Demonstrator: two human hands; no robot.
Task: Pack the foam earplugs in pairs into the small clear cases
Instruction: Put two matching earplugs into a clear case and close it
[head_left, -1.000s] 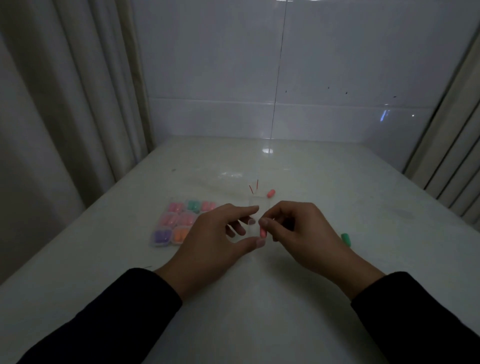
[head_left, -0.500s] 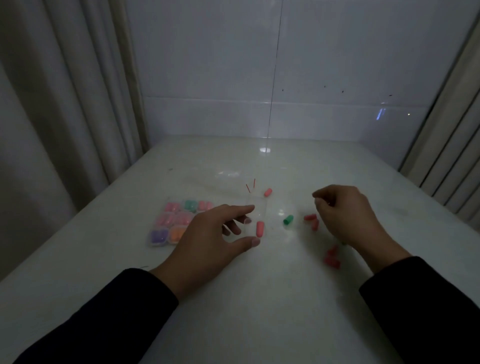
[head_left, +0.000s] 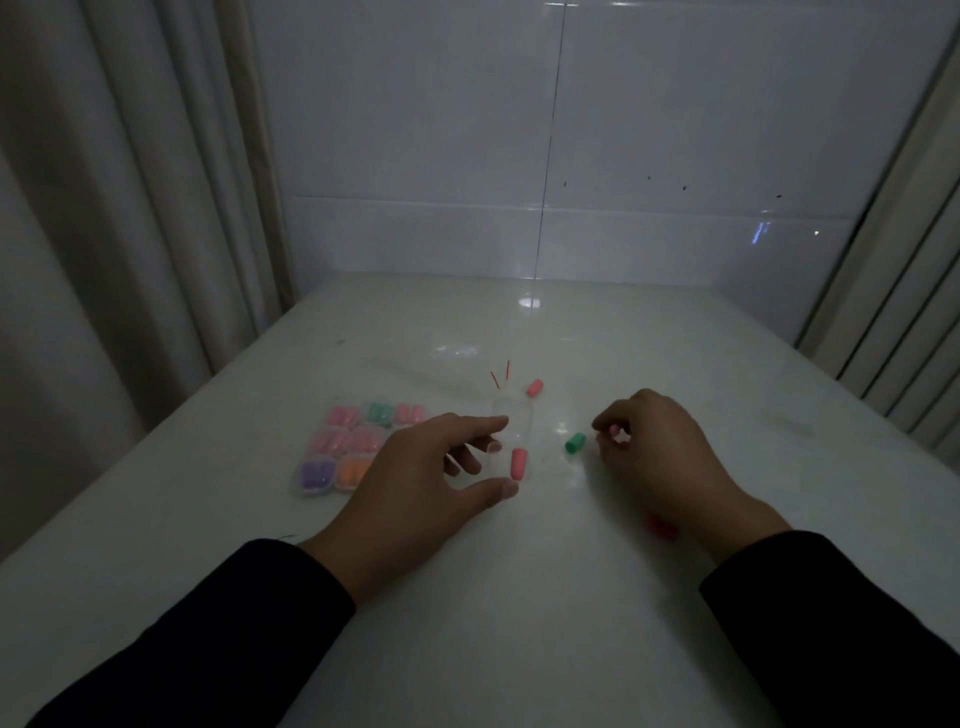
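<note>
My left hand (head_left: 431, 483) rests on the white table (head_left: 519, 597) and grips a small clear case (head_left: 522, 421) between thumb and forefinger. One salmon-pink earplug (head_left: 518, 464) stands in the near end of that case. To the right, my right hand (head_left: 660, 457) is curled with its fingertips pinched on a pink-red earplug (head_left: 615, 431), most of it hidden. A green earplug (head_left: 575, 442) lies between the two hands. Another pink earplug (head_left: 534, 387) lies just beyond the case. A red earplug (head_left: 661, 528) shows under my right wrist.
Several filled clear cases (head_left: 353, 447) holding pink, green, purple and orange pairs sit in a block left of my left hand. Two thin red slivers (head_left: 501, 374) lie behind the case. Curtains hang on both sides, and a tiled wall closes the far edge.
My right hand left the earplug in the case, swung out to the right, then came back left onto the loose red earplugs. My left hand stayed on the case.
</note>
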